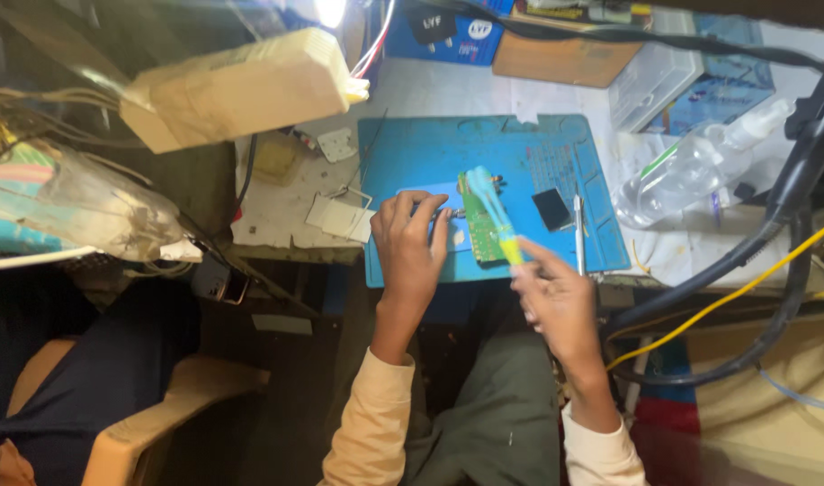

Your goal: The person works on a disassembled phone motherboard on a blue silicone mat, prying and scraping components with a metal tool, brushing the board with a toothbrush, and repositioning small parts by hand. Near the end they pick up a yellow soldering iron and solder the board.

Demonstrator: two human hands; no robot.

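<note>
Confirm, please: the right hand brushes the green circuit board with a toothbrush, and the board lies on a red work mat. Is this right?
Not quite. The head view shows the work mat is blue, not red. The rest holds: the right hand holds a toothbrush over the green circuit board, which lies on that mat.

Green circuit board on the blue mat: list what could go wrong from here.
1. The right hand sweeps a toothbrush across the green circuit board, which only the left hand steadies; it may slip on the blue mat.
2. Tweezers and a small black part lie beside the strokes and might get knocked away.
3. The clear bottle lies sideways nearby; it could leak.
</note>
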